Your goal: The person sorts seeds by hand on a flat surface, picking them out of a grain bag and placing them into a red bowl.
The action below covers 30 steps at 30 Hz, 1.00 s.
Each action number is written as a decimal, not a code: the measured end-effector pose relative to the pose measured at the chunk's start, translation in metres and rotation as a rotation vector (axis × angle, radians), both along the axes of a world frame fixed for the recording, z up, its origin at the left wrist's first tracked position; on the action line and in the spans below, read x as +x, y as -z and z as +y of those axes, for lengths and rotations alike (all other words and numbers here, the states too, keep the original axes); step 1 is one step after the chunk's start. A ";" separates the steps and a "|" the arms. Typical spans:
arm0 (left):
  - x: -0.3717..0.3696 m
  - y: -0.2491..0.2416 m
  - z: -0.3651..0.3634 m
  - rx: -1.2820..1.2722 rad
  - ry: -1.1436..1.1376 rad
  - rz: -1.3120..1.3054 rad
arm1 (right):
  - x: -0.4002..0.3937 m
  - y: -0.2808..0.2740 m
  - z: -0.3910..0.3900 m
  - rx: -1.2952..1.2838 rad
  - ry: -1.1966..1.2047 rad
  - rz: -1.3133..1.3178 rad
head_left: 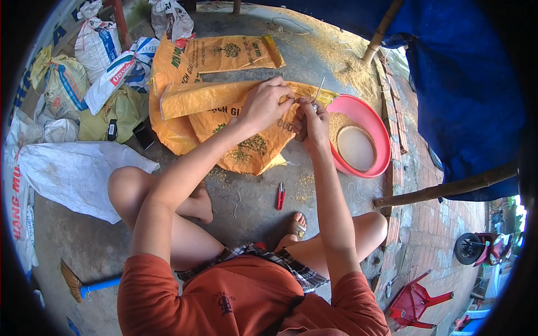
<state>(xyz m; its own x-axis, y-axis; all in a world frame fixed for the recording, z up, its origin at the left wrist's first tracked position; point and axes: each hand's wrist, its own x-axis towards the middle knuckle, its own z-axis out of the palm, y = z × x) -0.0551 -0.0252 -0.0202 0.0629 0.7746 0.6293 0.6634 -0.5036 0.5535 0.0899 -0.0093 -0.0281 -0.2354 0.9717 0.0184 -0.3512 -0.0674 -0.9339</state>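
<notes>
My left hand is closed in a pinch near the folded edge of an orange printed sack; what lies between its fingertips is too small to make out. Close beside it, my right hand is closed around a thin metal rod with a pointed look, which sticks up past the fingers. The fingertips of both hands almost meet over the sack's yellow end. More orange sacks lie behind and under this one. Past my right hand stands a pink basin holding grain and a round sieve.
Small red-handled snips lie on the concrete between my feet. Filled white sacks, a phone and a white sack are on the left. Bamboo poles, a blue tarp and a red stool are on the right.
</notes>
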 end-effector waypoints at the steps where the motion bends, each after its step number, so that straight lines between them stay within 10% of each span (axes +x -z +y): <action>1: 0.000 0.000 0.001 0.030 0.014 -0.028 | 0.001 0.001 0.001 0.010 0.035 -0.008; 8: -0.008 0.006 0.009 -0.183 0.201 -0.229 | 0.011 0.027 0.012 0.521 0.479 -0.888; 30: -0.005 0.012 0.011 -0.480 0.263 -0.408 | -0.006 0.020 0.009 0.188 0.175 -0.287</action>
